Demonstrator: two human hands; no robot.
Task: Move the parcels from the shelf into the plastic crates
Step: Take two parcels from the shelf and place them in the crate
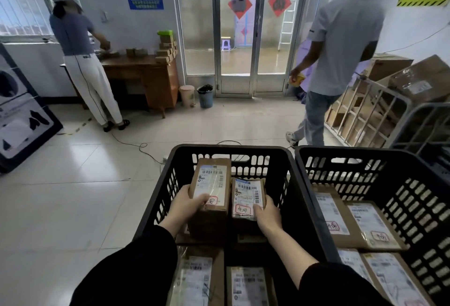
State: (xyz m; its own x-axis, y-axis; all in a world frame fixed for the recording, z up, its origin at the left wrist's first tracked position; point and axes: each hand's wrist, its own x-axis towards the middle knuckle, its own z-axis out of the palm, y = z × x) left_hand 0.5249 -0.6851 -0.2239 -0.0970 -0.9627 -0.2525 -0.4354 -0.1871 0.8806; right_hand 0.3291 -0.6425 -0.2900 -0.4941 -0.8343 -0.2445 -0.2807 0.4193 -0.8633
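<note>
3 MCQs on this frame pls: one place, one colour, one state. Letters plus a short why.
1. The two held parcels are over:
A the left crate
B the wooden desk
C the floor

2. The crates are:
A green
B black
C white

3. The left hand is:
A empty
B gripping a parcel
C on the crate rim

Answers:
1 A: both parcels sit inside the left crate's walls.
2 B: both it and the right crate are black lattice plastic.
3 B: the left hand has fingers wrapped on the bigger parcel; the right hand grips the smaller.
</note>
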